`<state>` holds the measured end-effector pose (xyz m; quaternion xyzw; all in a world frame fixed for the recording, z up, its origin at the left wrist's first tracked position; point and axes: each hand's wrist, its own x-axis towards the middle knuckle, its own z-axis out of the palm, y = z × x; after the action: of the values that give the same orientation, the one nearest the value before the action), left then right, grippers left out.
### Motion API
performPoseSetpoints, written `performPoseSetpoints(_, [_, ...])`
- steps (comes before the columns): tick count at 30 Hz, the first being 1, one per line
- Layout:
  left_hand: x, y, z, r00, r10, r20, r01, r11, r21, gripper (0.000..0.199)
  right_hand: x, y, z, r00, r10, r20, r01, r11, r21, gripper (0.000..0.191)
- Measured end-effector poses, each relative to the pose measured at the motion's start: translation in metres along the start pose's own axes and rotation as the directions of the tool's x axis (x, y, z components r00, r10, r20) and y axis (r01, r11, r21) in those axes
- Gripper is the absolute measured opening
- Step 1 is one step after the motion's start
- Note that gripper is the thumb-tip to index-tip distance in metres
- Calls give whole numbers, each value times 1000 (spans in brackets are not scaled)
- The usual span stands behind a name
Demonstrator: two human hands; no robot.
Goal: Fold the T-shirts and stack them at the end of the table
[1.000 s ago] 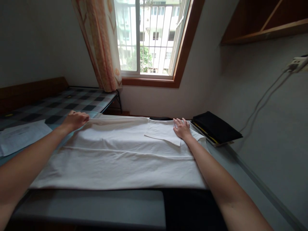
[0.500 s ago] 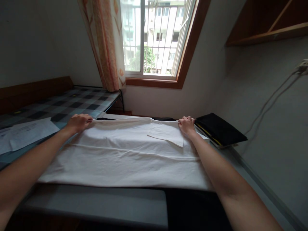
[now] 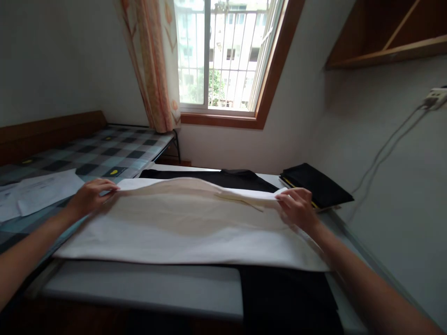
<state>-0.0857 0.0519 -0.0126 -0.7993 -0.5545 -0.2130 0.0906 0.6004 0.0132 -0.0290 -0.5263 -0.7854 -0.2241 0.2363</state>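
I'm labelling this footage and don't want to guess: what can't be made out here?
All in the head view:
- Whether the black cloth at front and the dark cloth behind are one piece: the white cloth covers the middle.
- Wording on the papers: too small and faint; the left edge also cuts them off.
- The black folder's near corner: behind the right hand.
- The wall socket's far end: cut off by the right edge.

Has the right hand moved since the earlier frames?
Yes. Against the brown window frame, the right hand, pinching the edge of the white cloth, is now further right and lower in view.
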Motion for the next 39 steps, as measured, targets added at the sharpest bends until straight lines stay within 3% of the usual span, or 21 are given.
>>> performPoseSetpoints(4, [-26,-2,10,998,-43,36,45,998,-42,34,-29,-1,6,993,-98,68,98,995,-1,19])
performPoseSetpoints(12, [-24,13,7,994,-105,38,103,993,52,38,-1,-3,-19,999,-47,14,48,986,-162,24])
performPoseSetpoints(16, [-28,15,4,990,-123,62,122,992,24,36,-8,-1,-19,996,-45,77,59,980,-192,23])
performPoseSetpoints(19, [-32,15,2,987,-122,108,127,991,-41,33,-20,-1,-7,992,56,115,-32,979,-199,18])
performPoseSetpoints(22, [-32,14,-1,981,-108,160,125,987,-99,33,-24,-1,3,961,269,60,-258,955,-145,17])
performPoseSetpoints(25, [-32,12,-3,976,-103,191,130,982,-135,35,-19,-1,6,874,478,90,-479,878,-15,21])
performPoseSetpoints(28, [-33,11,-4,976,-110,190,137,982,-132,35,-9,-4,4,797,577,178,-603,777,179,25])
performPoseSetpoints(32, [-35,10,-3,986,-77,145,94,990,-108,36,-1,-12,0,740,563,368,-668,546,505,33])
performPoseSetpoints(35, [-38,11,0,990,-75,116,85,993,-87,38,1,-17,0,695,477,538,-710,336,619,35])
performPoseSetpoints(39, [-40,15,3,983,-156,95,161,985,-53,39,0,-16,2,644,525,556,-724,184,665,27])
